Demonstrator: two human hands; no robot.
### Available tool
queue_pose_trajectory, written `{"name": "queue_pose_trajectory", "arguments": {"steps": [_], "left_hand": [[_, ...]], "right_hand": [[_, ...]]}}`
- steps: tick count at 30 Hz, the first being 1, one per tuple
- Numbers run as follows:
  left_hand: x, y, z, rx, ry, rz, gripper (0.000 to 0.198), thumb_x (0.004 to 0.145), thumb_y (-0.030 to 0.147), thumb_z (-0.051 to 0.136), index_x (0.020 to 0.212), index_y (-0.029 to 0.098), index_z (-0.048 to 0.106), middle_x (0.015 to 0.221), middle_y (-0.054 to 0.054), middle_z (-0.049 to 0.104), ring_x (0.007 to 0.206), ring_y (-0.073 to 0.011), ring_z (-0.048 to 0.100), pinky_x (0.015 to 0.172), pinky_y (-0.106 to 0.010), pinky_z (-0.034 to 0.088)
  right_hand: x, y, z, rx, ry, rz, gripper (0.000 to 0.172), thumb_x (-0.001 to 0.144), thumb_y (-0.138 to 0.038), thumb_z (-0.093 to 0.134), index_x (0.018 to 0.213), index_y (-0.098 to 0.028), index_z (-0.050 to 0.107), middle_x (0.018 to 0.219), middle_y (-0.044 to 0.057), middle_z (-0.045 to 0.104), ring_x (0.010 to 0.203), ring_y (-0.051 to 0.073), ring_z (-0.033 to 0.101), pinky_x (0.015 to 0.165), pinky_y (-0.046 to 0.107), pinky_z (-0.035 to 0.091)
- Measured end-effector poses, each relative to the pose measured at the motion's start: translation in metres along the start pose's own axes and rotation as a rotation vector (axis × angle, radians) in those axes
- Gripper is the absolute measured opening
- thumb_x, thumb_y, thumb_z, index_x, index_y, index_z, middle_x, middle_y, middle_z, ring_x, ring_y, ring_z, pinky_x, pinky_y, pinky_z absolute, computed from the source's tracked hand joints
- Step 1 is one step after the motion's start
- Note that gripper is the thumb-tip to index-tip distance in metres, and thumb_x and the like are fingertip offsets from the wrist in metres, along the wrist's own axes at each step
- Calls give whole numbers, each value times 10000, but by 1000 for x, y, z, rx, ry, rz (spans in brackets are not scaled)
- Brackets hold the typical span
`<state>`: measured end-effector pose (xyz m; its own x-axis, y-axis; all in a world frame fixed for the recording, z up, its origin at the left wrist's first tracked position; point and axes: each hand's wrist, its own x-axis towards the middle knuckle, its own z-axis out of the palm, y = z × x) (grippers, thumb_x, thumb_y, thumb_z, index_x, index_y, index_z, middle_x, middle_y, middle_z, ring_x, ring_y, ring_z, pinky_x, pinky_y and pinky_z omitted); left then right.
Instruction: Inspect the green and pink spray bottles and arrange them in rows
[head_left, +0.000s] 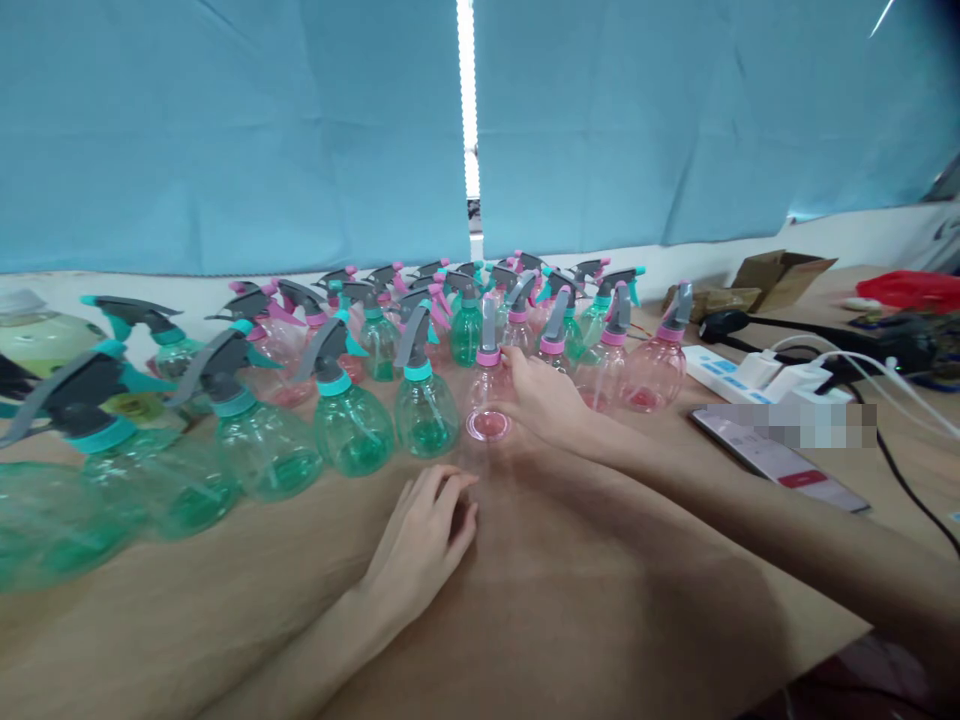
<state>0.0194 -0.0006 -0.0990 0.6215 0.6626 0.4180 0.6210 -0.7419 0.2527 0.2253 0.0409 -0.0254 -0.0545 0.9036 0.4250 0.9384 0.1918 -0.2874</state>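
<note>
Several green and pink plastic spray bottles with grey triggers stand crowded on the brown table (pixel 600 600). My right hand (pixel 541 400) reaches forward and wraps its fingers round a pink spray bottle (pixel 489 385) in the front row, next to a green spray bottle (pixel 425 400). My left hand (pixel 424 540) lies flat on the table in front of the bottles, fingers stretched out and holding nothing.
A phone (pixel 780 455) lies at the right. Behind it sit a white power strip (pixel 739 372) with plugs and cables, a cardboard box (pixel 780 272) and a red bag (pixel 911 290). Blue curtains (pixel 225 130) hang behind the table.
</note>
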Motion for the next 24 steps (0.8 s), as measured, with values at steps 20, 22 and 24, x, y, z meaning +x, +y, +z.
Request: {"name": "queue_pose_trajectory", "arguments": {"steps": [20,22,24], "left_hand": [[1,2,-8,-28,-28,-90,160,957,243,443,1081,209,539,1078,-69,600,981,-240,625,863,-442,521],[1,3,-9,-24,-26,-104,167,957,257,439,1077,214,548,1078,-63,605,991,-237,628,874,-430,522],[0,4,-10,-21,-23,-115,175,957,263,436,1077,217,555,1077,-59,610,995,-236,633,879,-421,523]], "right_hand": [[-26,70,-28,257,263,172,704,790,-575,632,1288,-99,487,1189,218,651,984,359,668,828,495,499],[-18,69,-23,236,271,171,773,779,-577,640,1343,-89,440,1264,241,604,1103,394,611,852,507,485],[-10,70,-19,204,276,179,813,775,-579,644,1368,-77,407,1279,256,587,1148,410,578,845,506,485]]}}
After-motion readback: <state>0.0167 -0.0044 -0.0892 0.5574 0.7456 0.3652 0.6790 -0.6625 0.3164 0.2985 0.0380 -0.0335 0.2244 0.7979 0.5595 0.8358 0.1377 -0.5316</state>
